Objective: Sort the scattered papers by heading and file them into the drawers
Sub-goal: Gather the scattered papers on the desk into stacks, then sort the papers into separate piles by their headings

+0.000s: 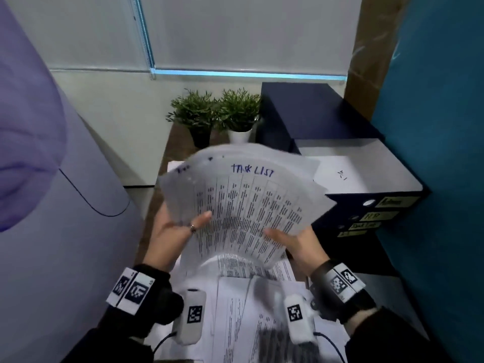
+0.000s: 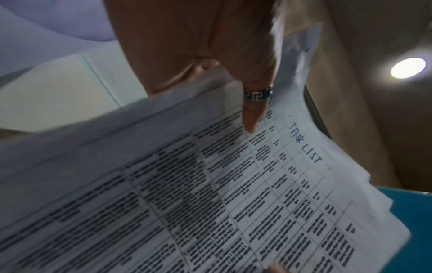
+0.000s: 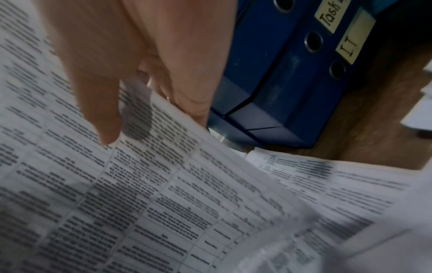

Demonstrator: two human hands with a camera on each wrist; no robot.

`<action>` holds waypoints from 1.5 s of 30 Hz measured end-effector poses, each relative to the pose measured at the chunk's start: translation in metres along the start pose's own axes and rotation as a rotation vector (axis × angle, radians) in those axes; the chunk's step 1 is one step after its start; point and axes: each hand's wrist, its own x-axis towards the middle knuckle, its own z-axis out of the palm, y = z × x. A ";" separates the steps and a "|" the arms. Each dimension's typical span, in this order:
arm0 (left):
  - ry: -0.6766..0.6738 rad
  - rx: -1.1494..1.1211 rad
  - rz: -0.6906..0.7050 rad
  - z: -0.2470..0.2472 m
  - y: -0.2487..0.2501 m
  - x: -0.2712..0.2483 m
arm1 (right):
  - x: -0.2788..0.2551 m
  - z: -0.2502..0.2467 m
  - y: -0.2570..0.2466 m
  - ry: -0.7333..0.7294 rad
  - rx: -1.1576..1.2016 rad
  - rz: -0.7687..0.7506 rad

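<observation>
I hold a stack of printed papers [image 1: 243, 203] up over the desk, the top sheet headed "TASK LIST" in blue ink [image 2: 304, 146]. My left hand [image 1: 180, 229] grips the stack's lower left edge, the ringed thumb [image 2: 254, 110] lying on top. My right hand [image 1: 290, 241] grips the lower right edge, thumb [image 3: 103, 110] on the top sheet, fingers hidden behind. More printed sheets [image 1: 251, 297] lie scattered on the desk below. A dark blue drawer unit [image 1: 366, 216] with yellow labels stands at the right; its top drawer [image 1: 361, 163] is pulled out with white paper inside.
Two small potted plants [image 1: 217, 113] stand at the back of the wooden desk [image 3: 374, 129]. A teal partition [image 1: 440, 153] rises on the right, a pale rounded surface [image 1: 52, 179] on the left. In the right wrist view the drawer fronts [image 3: 292, 73] read "Task" and "IT".
</observation>
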 end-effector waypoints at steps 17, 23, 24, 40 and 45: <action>-0.090 0.111 -0.276 -0.009 -0.020 0.031 | 0.011 -0.004 -0.013 -0.312 -0.467 0.415; -0.291 0.096 -0.292 0.028 0.044 0.071 | 0.019 -0.036 -0.085 -0.148 -0.096 0.388; -0.351 0.141 -0.318 0.037 0.049 0.075 | 0.023 -0.043 -0.095 -0.089 -0.098 0.369; -0.169 0.084 -0.232 0.203 0.052 0.189 | 0.148 -0.142 -0.148 0.629 0.025 0.122; -0.287 0.358 -0.207 0.228 0.032 0.222 | 0.171 -0.160 -0.139 0.623 0.071 0.168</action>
